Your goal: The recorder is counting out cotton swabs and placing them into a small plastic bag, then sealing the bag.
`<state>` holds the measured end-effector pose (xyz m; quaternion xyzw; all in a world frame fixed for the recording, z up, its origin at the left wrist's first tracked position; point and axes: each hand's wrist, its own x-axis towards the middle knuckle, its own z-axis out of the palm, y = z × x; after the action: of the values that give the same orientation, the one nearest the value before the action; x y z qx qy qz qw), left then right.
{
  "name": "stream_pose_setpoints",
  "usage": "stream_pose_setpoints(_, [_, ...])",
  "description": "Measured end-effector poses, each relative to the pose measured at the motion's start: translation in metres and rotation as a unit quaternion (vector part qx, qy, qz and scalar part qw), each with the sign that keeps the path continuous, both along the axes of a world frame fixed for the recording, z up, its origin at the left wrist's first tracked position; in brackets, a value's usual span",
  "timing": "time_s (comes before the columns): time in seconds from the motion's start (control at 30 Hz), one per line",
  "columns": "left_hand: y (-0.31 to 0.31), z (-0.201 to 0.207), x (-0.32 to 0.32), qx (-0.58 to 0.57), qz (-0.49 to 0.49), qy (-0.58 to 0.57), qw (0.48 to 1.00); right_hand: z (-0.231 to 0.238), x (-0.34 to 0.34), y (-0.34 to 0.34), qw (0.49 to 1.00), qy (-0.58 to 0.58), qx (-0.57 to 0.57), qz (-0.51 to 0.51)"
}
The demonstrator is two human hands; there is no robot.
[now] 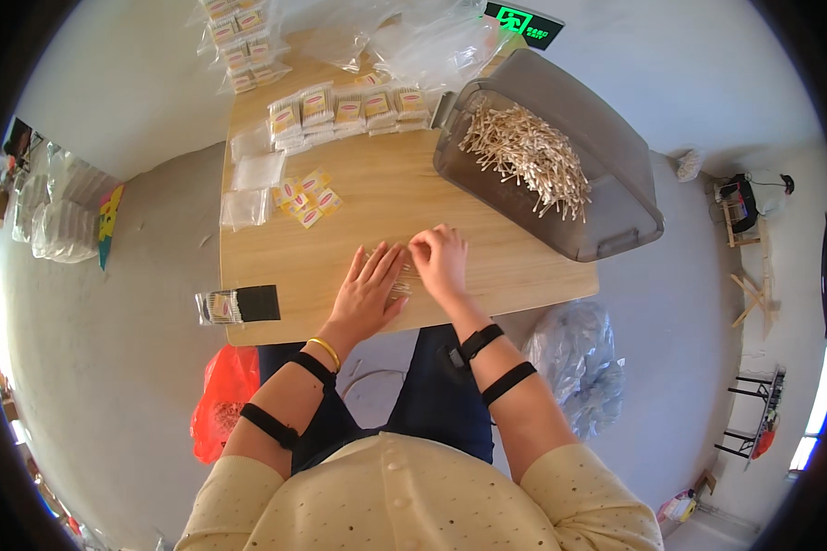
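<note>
- Seated closest to the lens, at the bottom of the frame, the person in a pale yellow top is leaning over the wooden table [487,266], forearms with black bands reaching up toward its near edge.
- Filling the upper right of the frame, the grey plastic bin [616,184] is sitting tilted on the table's right end and holding a large heap of loose cotton swabs [528,156]; judging by that heap, much of the sorting is still waiting.
- Across the top centre, a row of packed swab packets [349,112] is lying finished, with more stacked at the upper left corner, so a good share of the packing is looking done.
- Clear empty bags [253,174] are lying at centre left, with small yellow and pink labels [305,197] just beside them.
- At the lower left edge of the table, a black-backed packet [239,305] is resting alone.
- Just below centre, the left hand [368,289] is pressing flat with fingers spread wide over a small batch of swabs [402,280] on the tabletop.
- Touching that same batch, the right hand [441,262] is curling its fingers narrowly over the sticks; whether it is actually pinching any cannot be told.
- Nothing is standing between the hands and the bin, though the batch is lying close to the table's near edge.
- Off the table, a red bag [222,399] and a clear sack [579,358] are sitting on the floor.
</note>
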<state>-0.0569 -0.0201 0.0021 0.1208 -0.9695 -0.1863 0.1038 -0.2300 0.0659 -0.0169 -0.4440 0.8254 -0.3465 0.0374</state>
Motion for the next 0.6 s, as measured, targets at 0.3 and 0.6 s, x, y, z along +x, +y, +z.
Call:
stream_pose_setpoints(0.3, [-0.031, 0.004, 0.015, 0.069, 0.022, 0.064, 0.995, 0.008, 0.006, 0.030, 0.990, -0.036, -0.132, -0.042])
stream_pose_setpoints(0.6, [-0.058, 0.010, -0.003, 0.063, 0.015, 0.057, 0.996, 0.001, 0.021, 0.030, 0.992, -0.024, -0.109, -0.060])
